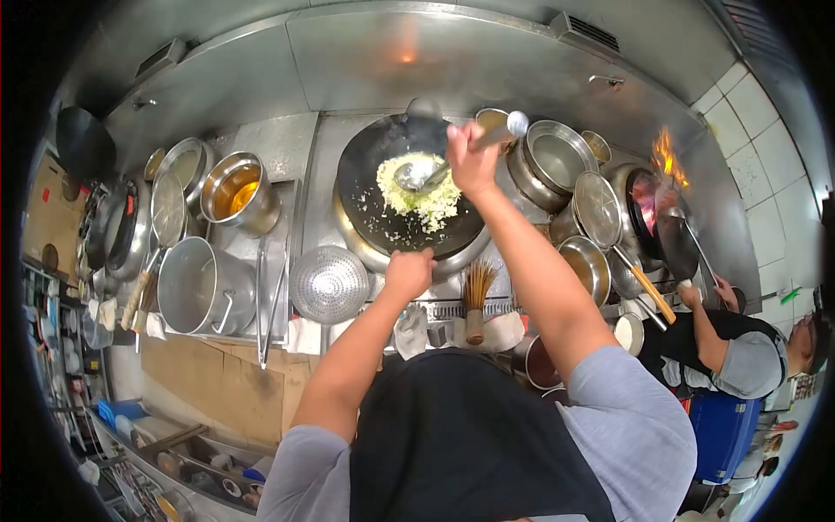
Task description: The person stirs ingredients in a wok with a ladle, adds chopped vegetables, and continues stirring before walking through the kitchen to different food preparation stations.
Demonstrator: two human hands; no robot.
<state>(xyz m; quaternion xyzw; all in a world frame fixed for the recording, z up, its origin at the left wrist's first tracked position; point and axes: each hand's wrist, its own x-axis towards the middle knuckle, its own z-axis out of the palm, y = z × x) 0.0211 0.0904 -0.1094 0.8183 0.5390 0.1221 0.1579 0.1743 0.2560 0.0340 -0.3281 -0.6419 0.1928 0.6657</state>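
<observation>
Apron (470, 444): black, nearest my camera, spread across six o'clock between two grey sleeves (628, 383).
Wok (365, 213): dark and wide, on the steel range a little toward twelve from my view's centre; every bearing below runs from its middle.
Food (437, 204): pale, finely broken bits with touches of green and yellow, heaped around the wok's middle, with crumbs scattered nearer six.
Ladle (407, 177): its bowl sits over the heap, the handle slanting up toward two; I cannot tell how deep it dips.
Right hand (472, 161): at two o'clock, fingers wrapped around the ladle's handle below its thick end.
Left hand (409, 276): at six, fist clamped on the wok's near edge.
Brush (478, 291): near five, bristles pointing toward the wok.
Perforated strainer (330, 284): between seven and eight, just beside the wok.
Pot of amber liquid (240, 193): at nine, well apart.
Flame (668, 158): near three, rising beside a second wok (677, 246).
Co-worker (739, 348): toward four, one hand (690, 294) by that second wok.
</observation>
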